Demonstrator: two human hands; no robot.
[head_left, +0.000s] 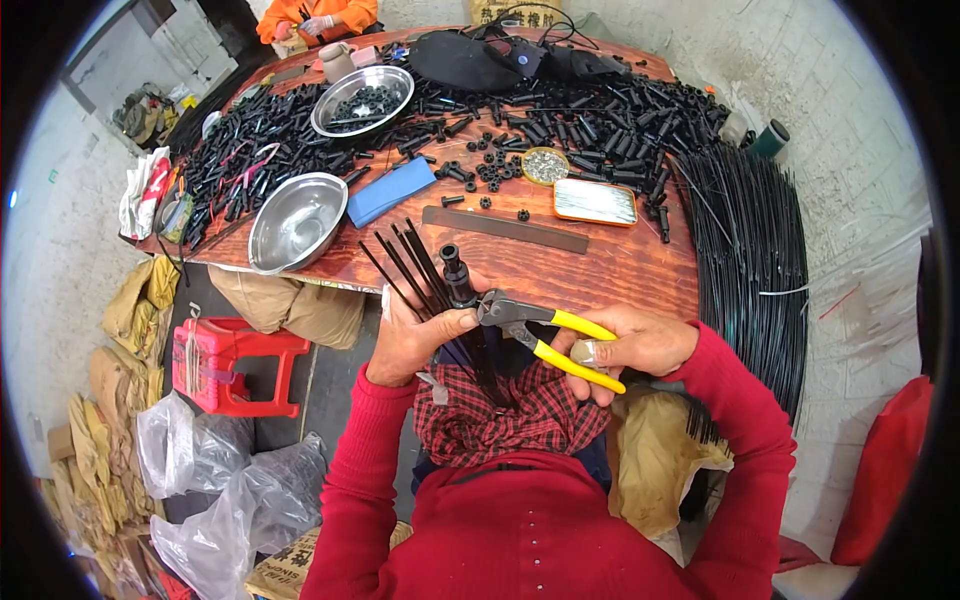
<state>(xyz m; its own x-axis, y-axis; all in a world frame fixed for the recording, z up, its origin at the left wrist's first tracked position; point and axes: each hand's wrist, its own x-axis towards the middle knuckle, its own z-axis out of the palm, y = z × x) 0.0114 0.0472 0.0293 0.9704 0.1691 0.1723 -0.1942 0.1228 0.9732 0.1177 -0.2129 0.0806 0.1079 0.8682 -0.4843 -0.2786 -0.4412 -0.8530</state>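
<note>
While an empty round steel bowl (297, 222) sits at the left edge of the reddish wooden table (620, 270), the left hand (412, 340) is wrapped tight around a bundle of thin black rods (408, 265) and a black cylindrical plastic piece (456, 277) standing up from the fist. Just to its right, the right hand (630, 345) squeezes yellow-handled pliers (545, 335), their metal head touching that piece. Farther right, long black rods (745, 250) hang in a sheaf off the table's edge.
</note>
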